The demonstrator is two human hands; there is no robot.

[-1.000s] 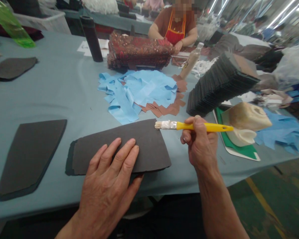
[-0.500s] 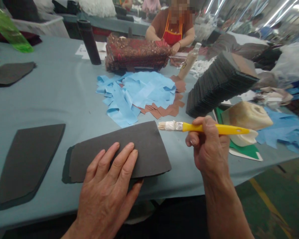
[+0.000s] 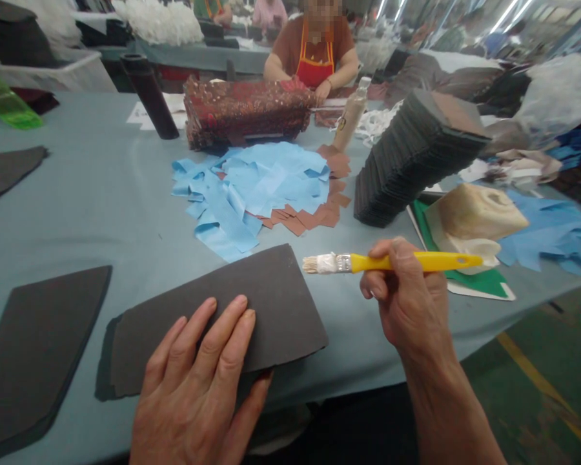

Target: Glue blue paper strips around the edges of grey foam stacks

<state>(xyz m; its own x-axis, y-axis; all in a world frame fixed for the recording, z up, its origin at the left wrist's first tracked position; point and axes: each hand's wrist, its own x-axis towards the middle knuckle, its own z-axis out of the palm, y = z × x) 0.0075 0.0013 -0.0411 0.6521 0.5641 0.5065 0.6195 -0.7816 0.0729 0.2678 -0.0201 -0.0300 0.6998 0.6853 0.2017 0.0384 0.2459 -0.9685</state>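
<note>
Flat on a dark grey panel (image 3: pixel 266 297) rests my left hand (image 3: pixel 198 381), its fingers stretched out and its thumb along the panel's near edge. The panel lies near the front edge of the table, on top of another dark piece that shows at its left end. My right hand (image 3: pixel 409 290) is closed around a paintbrush (image 3: pixel 392 261) with a yellow handle. White wrapping covers the base of its bristles, which point left and sit just off the panel's right edge. Another dark grey stack of panels (image 3: pixel 43 349) lies to the left.
Light blue scraps (image 3: pixel 275 174) and brown scraps (image 3: pixel 300 216) lie beyond the panel. A tall dark stack (image 3: pixel 411 155) leans at the right, near a cut-open plastic container (image 3: pixel 474 216) on a green board. Behind stand a bottle (image 3: pixel 351 116), a dark tube (image 3: pixel 150 97) and patterned cloth (image 3: pixel 246 110). A co-worker (image 3: pixel 314 51) sits opposite.
The view has shifted slightly, so the table items sit a little further left. Both hands keep their holds, and the brush stays beside the panel's right edge.
</note>
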